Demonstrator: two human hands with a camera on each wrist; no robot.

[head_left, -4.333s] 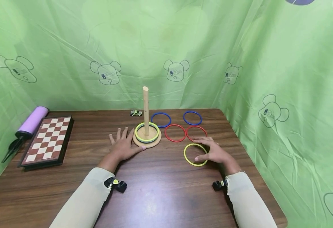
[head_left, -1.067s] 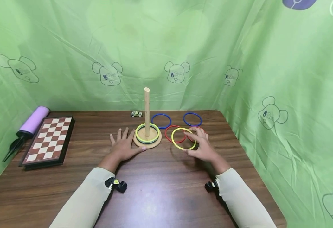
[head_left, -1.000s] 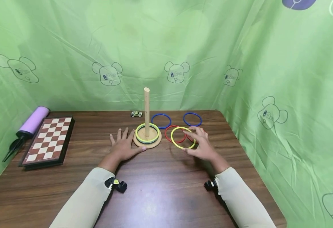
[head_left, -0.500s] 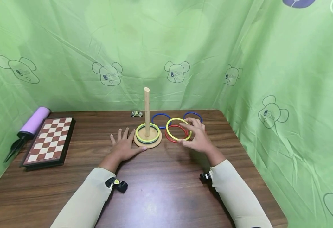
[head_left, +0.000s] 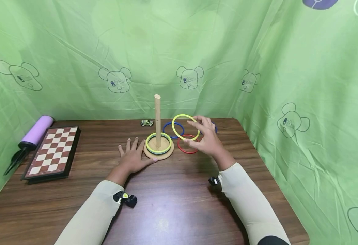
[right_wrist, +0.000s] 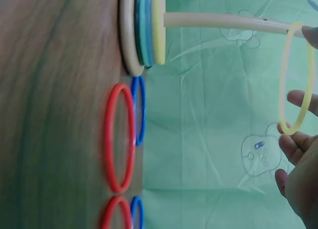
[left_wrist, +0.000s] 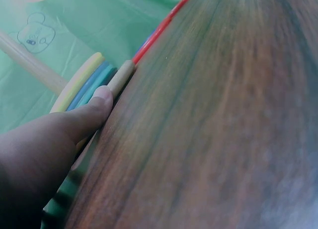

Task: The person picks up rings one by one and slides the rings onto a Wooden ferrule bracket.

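My right hand (head_left: 207, 139) pinches a yellow ring (head_left: 173, 128) between thumb and fingers, raised over the table to the right of a wooden peg (head_left: 157, 119). The peg stands upright on a round wooden base (head_left: 167, 154). Around its foot lie stacked rings, a yellow ring (right_wrist: 159, 28) on top with blue and green ones below. My left hand (head_left: 131, 160) rests on the table, fingers spread, its thumb (left_wrist: 103, 97) against the edge of the base. In the right wrist view the held ring overlaps the peg's upper end.
A red ring (head_left: 179, 147) and a blue ring (head_left: 164, 128) lie right of the base. Another red ring (right_wrist: 106, 219) and blue ring (right_wrist: 141, 214) lie beyond. A toy car (head_left: 146, 123), chessboard (head_left: 53, 149) and purple cylinder (head_left: 37, 128) sit farther back and left.
My right hand has taken the yellow ring off the table, lifted it and carried it left and away from me, over the red ring. My left hand has stayed in place.
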